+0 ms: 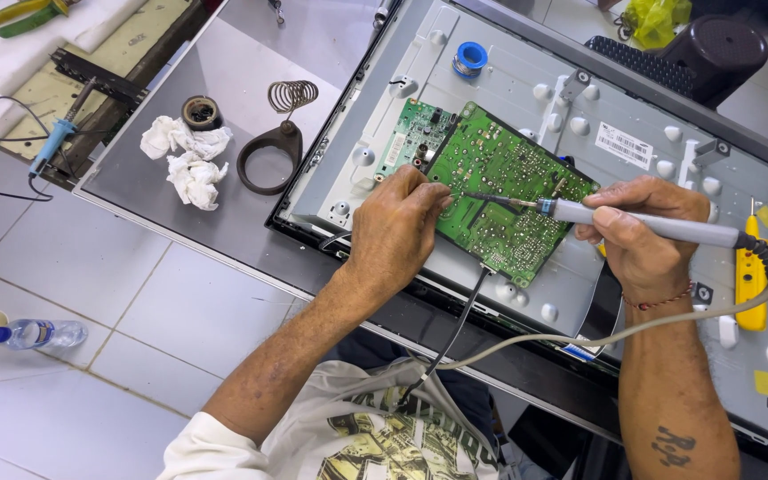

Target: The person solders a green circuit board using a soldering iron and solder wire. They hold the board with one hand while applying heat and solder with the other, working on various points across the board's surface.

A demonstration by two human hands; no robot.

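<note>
Both hands point(399, 227) point(642, 229) on circuit board point(508, 191)

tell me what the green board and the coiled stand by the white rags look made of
Green board: likely fibreglass laminate, glossy green coat, silvery solder dots. Coiled stand: bare metal spring wire on a dark base, apparently cast metal, dull finish.

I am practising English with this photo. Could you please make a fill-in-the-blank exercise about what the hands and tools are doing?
1. The right hand holds a grey ____ iron.
2. The left hand rests on the edge of the ____ circuit board.
3. A blue solder spool lies on the metal ____.
4. Crumpled white tissues lie beside a coiled iron ____.

Missing words: soldering; green; panel; stand
</note>
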